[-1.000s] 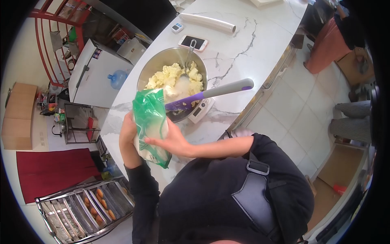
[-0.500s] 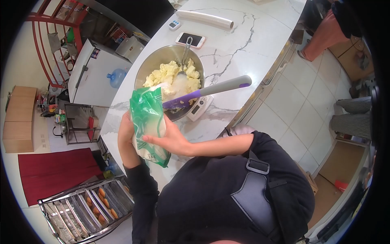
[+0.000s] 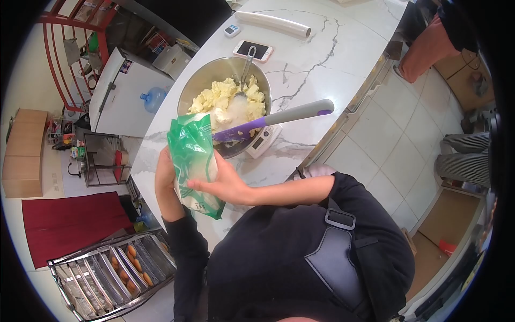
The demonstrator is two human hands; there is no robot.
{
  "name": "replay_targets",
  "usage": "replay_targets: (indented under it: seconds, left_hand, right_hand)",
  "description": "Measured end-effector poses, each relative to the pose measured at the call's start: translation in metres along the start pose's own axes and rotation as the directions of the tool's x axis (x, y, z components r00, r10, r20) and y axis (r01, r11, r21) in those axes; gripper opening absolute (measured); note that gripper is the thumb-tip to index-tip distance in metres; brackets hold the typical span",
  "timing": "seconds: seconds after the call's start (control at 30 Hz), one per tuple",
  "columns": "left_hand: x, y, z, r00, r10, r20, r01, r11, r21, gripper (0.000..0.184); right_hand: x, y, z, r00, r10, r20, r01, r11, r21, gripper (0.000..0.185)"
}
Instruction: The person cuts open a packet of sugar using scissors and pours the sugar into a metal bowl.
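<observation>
Both hands hold a green and whitish plastic bag of what looks like sugar (image 3: 194,161), tilted at the near side of a steel mixing bowl (image 3: 185,96). My left hand (image 3: 165,170) wraps its left side, the fingers mostly hidden behind it. My right hand (image 3: 229,182) grips the right side, thumb across the front. Pale yellow lumps resembling butter (image 3: 214,96) fill the bowl, with white granules (image 3: 236,110) on top. A purple spatula with a grey handle (image 3: 300,111) lies across the rim. A metal utensil (image 3: 247,67) leans inside. Under the bowl sits a white digital scale (image 3: 263,141).
On the marble counter (image 3: 306,70) lie a phone (image 3: 254,50), a small timer (image 3: 232,30) and a plastic-wrap-like roll (image 3: 273,23). A rack of trays (image 3: 112,276) with baked pieces stands lower left. Other people's legs (image 3: 429,51) show at right.
The bag and both hands stay in nearly the same position, with the bag's top shifted slightly left. The view has moved a little.
</observation>
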State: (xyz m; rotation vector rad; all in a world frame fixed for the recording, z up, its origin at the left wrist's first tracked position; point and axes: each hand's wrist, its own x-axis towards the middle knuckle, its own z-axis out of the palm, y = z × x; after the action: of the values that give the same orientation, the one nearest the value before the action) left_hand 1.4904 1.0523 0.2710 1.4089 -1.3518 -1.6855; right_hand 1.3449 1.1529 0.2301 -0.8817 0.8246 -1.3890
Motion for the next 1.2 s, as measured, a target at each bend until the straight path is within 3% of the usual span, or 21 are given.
replay_targets:
  seconds: [0.13, 0.33, 0.53, 0.63, 0.73, 1.03, 1.13, 1.2]
  left_hand:
    - [0.002, -0.003, 0.003, 0.999, 0.001, 0.039, 0.003, 0.996, -0.085, 0.019]
    - [0.006, -0.009, -0.007, 1.0, 0.015, 0.017, -0.015, 1.0, 0.012, 0.017]
    - [0.009, -0.003, 0.0, 0.998, -0.02, 0.058, 0.027, 0.992, -0.126, 0.017]
    - [0.009, -0.002, 0.0, 0.998, -0.015, 0.056, 0.017, 0.999, -0.033, 0.019]
    - [0.015, -0.013, -0.012, 0.999, -0.036, 0.01, 0.036, 0.999, -0.028, 0.02]
    - [0.011, -0.005, -0.003, 0.994, -0.075, 0.084, 0.085, 0.99, -0.115, 0.02]
    - [0.018, -0.016, -0.013, 0.996, -0.089, 0.027, 0.09, 0.995, -0.049, 0.024]
    - [0.019, -0.019, -0.018, 0.993, -0.113, 0.04, 0.116, 0.989, -0.095, 0.024]
  right_hand:
    - [-0.001, 0.001, 0.002, 1.0, -0.018, -0.02, 0.018, 1.0, -0.012, 0.072]
    - [0.003, 0.006, 0.0, 0.999, 0.026, 0.029, -0.029, 0.995, 0.094, 0.066]
    - [0.0, -0.004, 0.001, 0.997, -0.055, -0.047, 0.054, 0.998, -0.026, 0.06]
    - [0.001, -0.002, 0.0, 0.996, -0.066, -0.065, 0.063, 0.997, -0.046, 0.062]
    - [0.006, 0.003, -0.005, 0.994, 0.089, 0.062, -0.093, 0.994, 0.063, 0.07]
    - [0.003, -0.001, -0.002, 0.999, -0.042, -0.035, 0.043, 0.999, 0.023, 0.068]
    - [0.007, 0.003, -0.005, 0.998, 0.053, 0.041, -0.055, 0.997, 0.046, 0.074]
    - [0.005, 0.001, -0.005, 0.998, 0.059, 0.002, -0.059, 0.998, 0.015, 0.075]
